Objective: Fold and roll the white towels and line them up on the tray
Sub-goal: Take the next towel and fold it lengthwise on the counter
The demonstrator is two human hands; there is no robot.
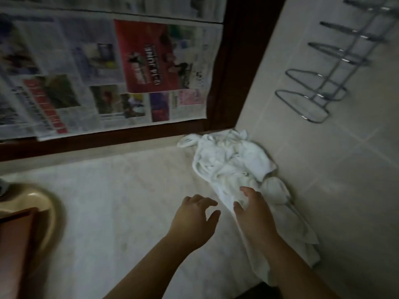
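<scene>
Since no towel is folded or rolled yet, this looks like the pick-up step. Far left of both hands, a reddish-brown corner, possibly the tray (18, 231); can't confirm. Left hand (194, 221) hovers over bare counter (112, 203), fingers loosely curled, holding nothing. Right hand (253, 214) just beside it, fingers spread, palm down over the near edge of the crumpled white towels (228, 162); contact unclear. Next: grip one towel, pull it clear, spread flat.

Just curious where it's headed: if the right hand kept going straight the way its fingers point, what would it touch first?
Most likely the crumpled white towels. The right hand is open over the pile's near edge, fingers pointing into the heap; whether it already touches is unclear from this view.
</scene>
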